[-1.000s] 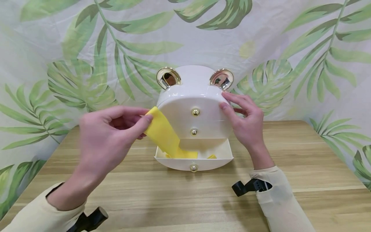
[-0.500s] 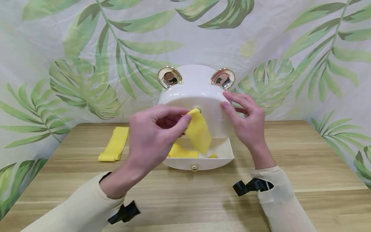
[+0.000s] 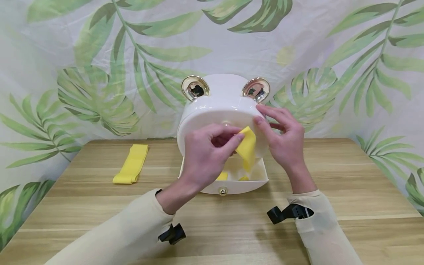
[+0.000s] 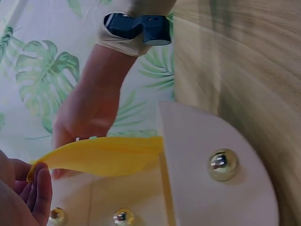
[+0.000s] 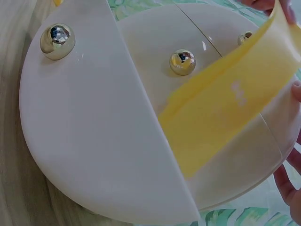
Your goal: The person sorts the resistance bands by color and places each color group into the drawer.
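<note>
A white drawer box (image 3: 225, 90) with gold ears and gold ball knobs stands on the table, its bottom drawer (image 3: 212, 187) pulled out. Between thumb and fingers my left hand (image 3: 207, 154) pinches the top of a yellow flat band (image 3: 247, 149), which hangs down into the right part of the drawer. In the right wrist view the band (image 5: 230, 108) slants behind the drawer's front and bears faint white print. My right hand (image 3: 286, 145) holds the box's right edge, thumb on the front. More yellow band pieces (image 3: 244, 178) lie in the drawer, partly hidden by the left hand.
A folded yellow band (image 3: 130, 163) lies on the wooden table (image 3: 232, 228) to the left of the box. A leaf-print cloth (image 3: 159, 44) hangs close behind the table. Black wrist cameras (image 3: 172, 233) sit on both sleeves.
My left hand has carried the yellow band from the box's left side to the right, across its front. This uncovered the folded band on the table. The right hand stays on the box.
</note>
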The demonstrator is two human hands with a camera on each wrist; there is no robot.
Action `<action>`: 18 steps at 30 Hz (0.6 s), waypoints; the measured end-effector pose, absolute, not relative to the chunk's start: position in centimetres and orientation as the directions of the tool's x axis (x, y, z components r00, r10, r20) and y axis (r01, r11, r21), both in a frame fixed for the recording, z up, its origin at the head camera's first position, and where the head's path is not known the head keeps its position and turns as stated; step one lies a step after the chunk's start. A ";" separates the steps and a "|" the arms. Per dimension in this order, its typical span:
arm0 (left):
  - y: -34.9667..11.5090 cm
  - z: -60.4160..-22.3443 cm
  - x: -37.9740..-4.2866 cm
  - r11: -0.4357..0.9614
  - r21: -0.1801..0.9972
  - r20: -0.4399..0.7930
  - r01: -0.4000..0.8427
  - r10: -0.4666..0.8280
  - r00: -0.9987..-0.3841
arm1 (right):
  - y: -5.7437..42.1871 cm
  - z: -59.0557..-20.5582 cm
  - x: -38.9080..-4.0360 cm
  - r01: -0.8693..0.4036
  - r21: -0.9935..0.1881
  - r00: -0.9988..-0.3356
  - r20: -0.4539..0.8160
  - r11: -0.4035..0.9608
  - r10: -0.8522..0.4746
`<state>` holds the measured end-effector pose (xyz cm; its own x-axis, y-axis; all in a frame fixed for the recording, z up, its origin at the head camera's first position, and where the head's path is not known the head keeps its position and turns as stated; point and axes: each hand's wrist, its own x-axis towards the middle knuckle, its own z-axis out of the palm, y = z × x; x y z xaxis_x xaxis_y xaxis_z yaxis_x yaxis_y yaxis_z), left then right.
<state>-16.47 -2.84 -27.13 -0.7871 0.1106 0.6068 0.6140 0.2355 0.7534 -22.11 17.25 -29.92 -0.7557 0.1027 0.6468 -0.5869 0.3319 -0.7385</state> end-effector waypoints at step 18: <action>-4.9 -32.7 -16.8 0.491 0.710 0.509 0.504 0.138 -0.850 | 17.3 -29.9 -22.2 -0.591 -0.734 -0.751 0.652 0.336 0.103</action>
<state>-16.76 -4.89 -32.71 -0.8499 0.1377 0.5087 0.5045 0.4913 0.7100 -22.16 17.34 -29.93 -0.7511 0.1032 0.6521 -0.5908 0.3356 -0.7336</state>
